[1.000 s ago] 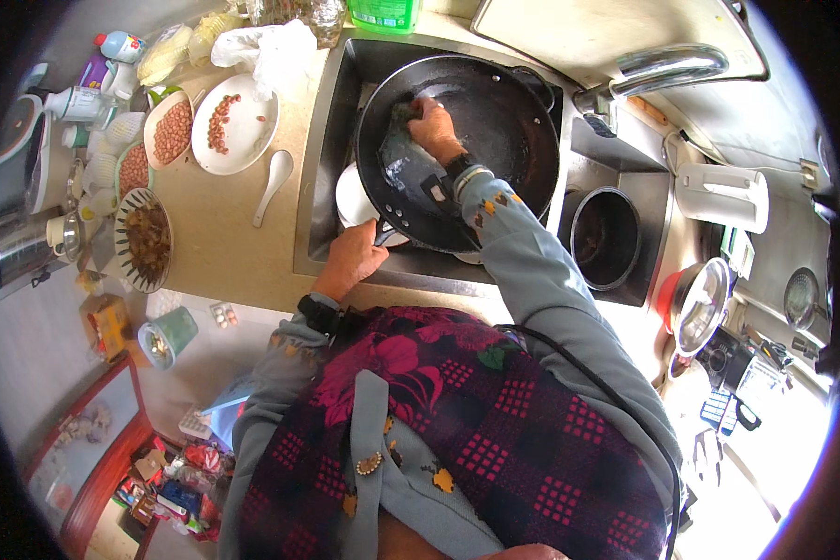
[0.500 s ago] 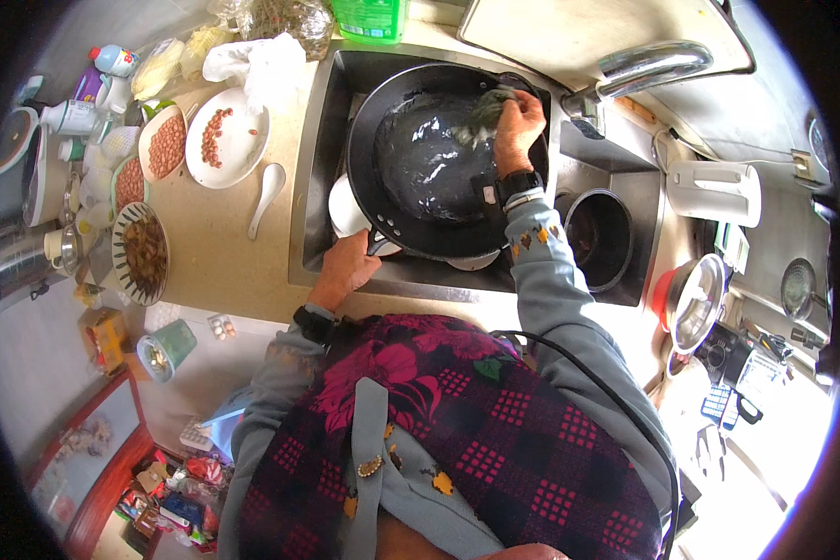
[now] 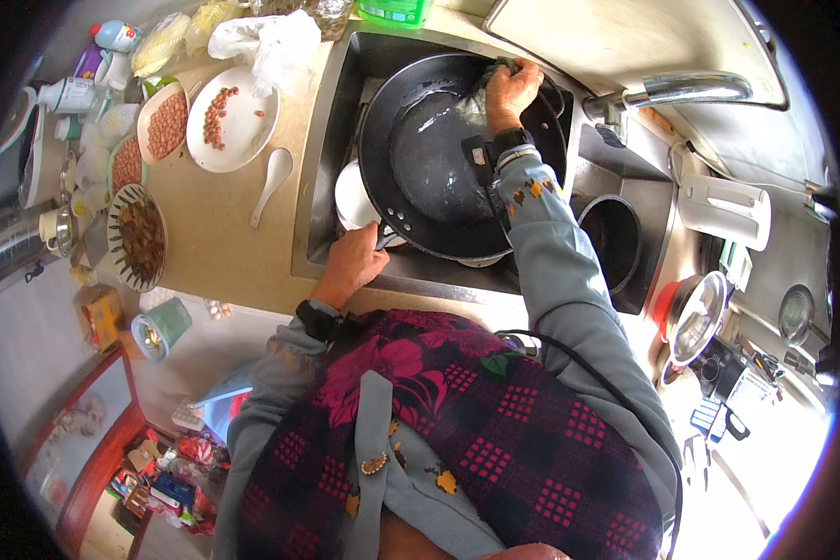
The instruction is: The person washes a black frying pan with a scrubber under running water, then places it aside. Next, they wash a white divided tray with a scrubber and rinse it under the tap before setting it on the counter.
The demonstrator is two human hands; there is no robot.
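A large black wok (image 3: 434, 163) rests tilted over the sink (image 3: 314, 177), its inside wet and shiny. My left hand (image 3: 353, 266) is closed round its handle, at the near left side. Against the far right inner wall, my right hand (image 3: 513, 93) pinches a dark greenish scrubbing cloth (image 3: 500, 67), partly hidden by the fingers. Some whitish suds lie beside it. Beneath the wok's left side shows a white bowl (image 3: 349, 194), mostly covered.
A faucet (image 3: 686, 89) reaches over the sink's right part, above a dark pot (image 3: 616, 238). On the left counter are a white plate (image 3: 252, 140) with peanuts, a white spoon (image 3: 275, 177) and a dish of brown food (image 3: 140, 233). A white pitcher (image 3: 733, 210) stands right.
My right hand and the cloth have moved up to the wok's far wall. Fewer suds cover the wok's bottom. My left hand keeps hold of the handle; the view has shifted slightly.
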